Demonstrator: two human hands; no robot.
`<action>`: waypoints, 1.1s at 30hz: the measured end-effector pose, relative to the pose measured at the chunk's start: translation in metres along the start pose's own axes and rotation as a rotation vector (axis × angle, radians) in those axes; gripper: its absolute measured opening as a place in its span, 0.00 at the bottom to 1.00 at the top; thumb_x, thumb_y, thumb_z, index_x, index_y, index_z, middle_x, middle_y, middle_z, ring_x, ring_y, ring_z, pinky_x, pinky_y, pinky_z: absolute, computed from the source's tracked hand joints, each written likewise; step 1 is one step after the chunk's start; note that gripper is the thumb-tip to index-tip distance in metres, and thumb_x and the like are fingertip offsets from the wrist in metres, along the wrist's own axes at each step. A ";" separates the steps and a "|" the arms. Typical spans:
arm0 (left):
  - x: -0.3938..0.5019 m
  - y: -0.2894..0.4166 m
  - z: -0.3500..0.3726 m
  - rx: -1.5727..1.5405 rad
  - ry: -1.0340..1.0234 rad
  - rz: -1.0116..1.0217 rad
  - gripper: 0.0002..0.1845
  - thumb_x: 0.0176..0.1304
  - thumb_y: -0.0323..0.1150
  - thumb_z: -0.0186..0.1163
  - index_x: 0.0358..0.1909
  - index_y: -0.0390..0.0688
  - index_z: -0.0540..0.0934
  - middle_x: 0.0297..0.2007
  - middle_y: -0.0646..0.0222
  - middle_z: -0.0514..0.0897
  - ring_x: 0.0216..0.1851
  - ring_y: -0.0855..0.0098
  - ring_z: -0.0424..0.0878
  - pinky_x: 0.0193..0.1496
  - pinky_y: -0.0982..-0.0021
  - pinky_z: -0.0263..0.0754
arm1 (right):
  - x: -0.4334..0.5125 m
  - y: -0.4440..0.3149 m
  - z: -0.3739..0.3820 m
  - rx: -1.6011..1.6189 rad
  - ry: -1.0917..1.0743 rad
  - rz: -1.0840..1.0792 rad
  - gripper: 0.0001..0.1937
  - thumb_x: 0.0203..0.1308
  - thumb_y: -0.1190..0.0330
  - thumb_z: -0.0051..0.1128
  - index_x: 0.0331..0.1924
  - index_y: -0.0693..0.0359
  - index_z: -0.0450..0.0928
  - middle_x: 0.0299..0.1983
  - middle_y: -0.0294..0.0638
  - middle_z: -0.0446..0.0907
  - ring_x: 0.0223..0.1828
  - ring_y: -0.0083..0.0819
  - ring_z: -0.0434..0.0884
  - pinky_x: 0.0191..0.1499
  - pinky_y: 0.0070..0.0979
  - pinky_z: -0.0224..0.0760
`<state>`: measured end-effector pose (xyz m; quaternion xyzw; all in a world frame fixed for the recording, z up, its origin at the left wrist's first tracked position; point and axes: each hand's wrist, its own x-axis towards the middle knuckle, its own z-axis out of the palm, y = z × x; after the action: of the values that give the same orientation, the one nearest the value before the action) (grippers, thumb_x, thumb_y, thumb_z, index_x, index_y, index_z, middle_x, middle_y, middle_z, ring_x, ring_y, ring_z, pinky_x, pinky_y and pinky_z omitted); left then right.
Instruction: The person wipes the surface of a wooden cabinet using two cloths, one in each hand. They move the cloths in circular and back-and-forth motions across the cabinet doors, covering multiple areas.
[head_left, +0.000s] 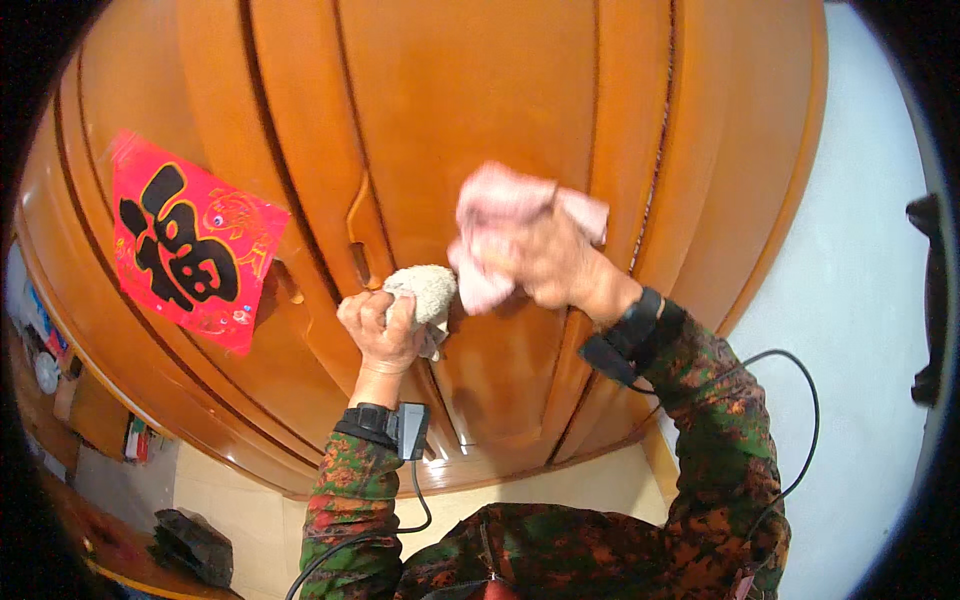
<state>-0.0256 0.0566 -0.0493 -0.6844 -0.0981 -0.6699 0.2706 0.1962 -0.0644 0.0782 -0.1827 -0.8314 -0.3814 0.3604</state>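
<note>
Before me stands a varnished wooden wardrobe (480, 90) with tall panelled doors. My right hand (559, 266) presses a pink cloth (506, 199) against the middle door panel; both are slightly blurred. Lower and to the left, my left hand (386, 330) grips a bunched cream terry cloth (427, 289). That hand is close to the carved door handle (361, 259), and whether it touches the door I cannot tell. The two cloths almost meet between my hands. Stuck on the door at left is a red paper decoration (196, 244) with a large black character and a fish.
A white wall (817, 300) runs along the right side. Each wrist wears a black strapped device, and a black cable (814, 442) loops beside my right sleeve. On the tiled floor (247, 525) at lower left lies a black bag (193, 547). Shelves with assorted items (56, 360) stand at far left.
</note>
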 end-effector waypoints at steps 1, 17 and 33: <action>0.000 0.000 -0.001 -0.012 -0.005 -0.009 0.24 0.39 0.29 0.65 0.43 0.57 0.77 0.39 0.71 0.72 0.43 0.61 0.70 0.44 0.56 0.63 | -0.012 -0.012 -0.003 -0.348 -0.246 -0.056 0.25 0.45 0.63 0.53 0.53 0.45 0.78 0.49 0.33 0.76 0.51 0.39 0.77 0.58 0.50 0.64; 0.008 0.002 -0.005 0.003 -0.016 0.014 0.21 0.41 0.34 0.66 0.41 0.57 0.77 0.38 0.73 0.72 0.42 0.65 0.70 0.43 0.60 0.64 | 0.256 0.081 0.021 -0.123 0.225 0.009 0.23 0.71 0.47 0.34 0.27 0.49 0.76 0.30 0.39 0.79 0.28 0.27 0.79 0.31 0.28 0.77; 0.007 0.001 -0.004 -0.049 -0.015 0.026 0.26 0.32 0.30 0.64 0.42 0.55 0.78 0.36 0.70 0.72 0.42 0.62 0.70 0.44 0.56 0.64 | 0.217 0.110 -0.050 -0.445 0.532 -0.203 0.09 0.69 0.60 0.45 0.38 0.50 0.78 0.25 0.31 0.74 0.31 0.20 0.74 0.38 0.21 0.72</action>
<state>-0.0277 0.0521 -0.0432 -0.6969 -0.0748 -0.6636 0.2615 0.1366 -0.0253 0.3164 -0.0675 -0.6189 -0.6212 0.4759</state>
